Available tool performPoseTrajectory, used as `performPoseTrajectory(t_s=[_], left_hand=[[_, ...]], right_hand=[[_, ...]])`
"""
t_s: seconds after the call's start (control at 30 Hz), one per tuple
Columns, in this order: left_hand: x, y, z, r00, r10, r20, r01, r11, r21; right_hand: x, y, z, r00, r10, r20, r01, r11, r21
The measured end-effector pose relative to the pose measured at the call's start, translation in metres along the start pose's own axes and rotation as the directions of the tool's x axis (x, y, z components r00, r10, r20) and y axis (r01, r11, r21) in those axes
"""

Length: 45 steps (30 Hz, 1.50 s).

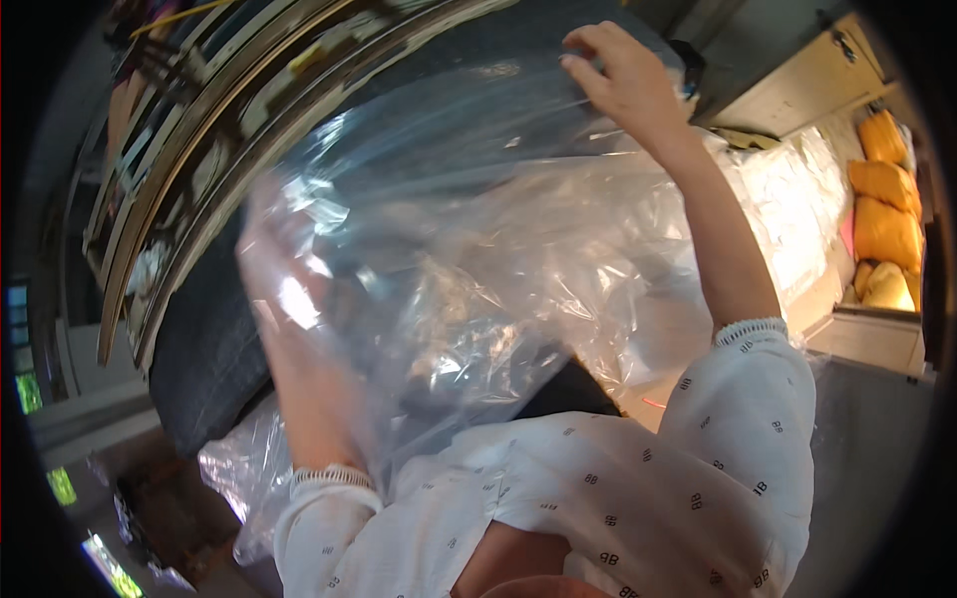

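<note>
Half-curls the fingers [601,38] of the right hand [634,85], parted from the thumb and gripping nothing visible, above a dark padded surface [204,354]; reaches forward with the left hand [284,259], blurred behind glare, cannot tell how closed or what held; has clear plastic film [543,244] rumpled between both forearms; at far right, orange bundles [887,224]

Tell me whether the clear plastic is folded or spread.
Spread: the clear plastic lies wide and wrinkled, partly over the dark surface.
</note>
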State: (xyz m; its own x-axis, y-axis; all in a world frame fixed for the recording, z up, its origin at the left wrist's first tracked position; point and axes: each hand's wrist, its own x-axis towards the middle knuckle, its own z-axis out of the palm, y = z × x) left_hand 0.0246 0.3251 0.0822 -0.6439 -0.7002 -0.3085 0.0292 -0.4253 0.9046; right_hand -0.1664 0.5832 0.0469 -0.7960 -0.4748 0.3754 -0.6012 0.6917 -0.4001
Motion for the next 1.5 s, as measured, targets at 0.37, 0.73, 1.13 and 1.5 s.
performPoseTrajectory(t_s=[0.37, 0.73, 1.13, 1.5], left_hand=[[0.062, 0.168, -0.601, 0.442, 0.894, -0.07, 0.224, -0.034, 0.974], [0.185, 0.104, -0.54, 0.441, 0.893, -0.091, -0.221, 0.207, 0.953], [0.152, 0.086, -0.521, 0.357, 0.914, -0.19, -0.333, 0.315, 0.889], [0.16, 0.085, -0.489, 0.37, 0.925, -0.084, -0.431, 0.251, 0.867]], right_hand=[[0.003, 0.049, 0.017, 0.95, -0.292, -0.11, 0.303, 0.948, 0.1], [-0.027, -0.133, 0.094, 0.711, -0.702, 0.037, 0.641, 0.67, 0.375], [0.0, -0.253, 0.026, 0.788, 0.111, 0.606, -0.54, 0.598, 0.592], [-0.082, -0.075, -0.007, 0.918, -0.214, 0.333, 0.273, 0.952, -0.14]])
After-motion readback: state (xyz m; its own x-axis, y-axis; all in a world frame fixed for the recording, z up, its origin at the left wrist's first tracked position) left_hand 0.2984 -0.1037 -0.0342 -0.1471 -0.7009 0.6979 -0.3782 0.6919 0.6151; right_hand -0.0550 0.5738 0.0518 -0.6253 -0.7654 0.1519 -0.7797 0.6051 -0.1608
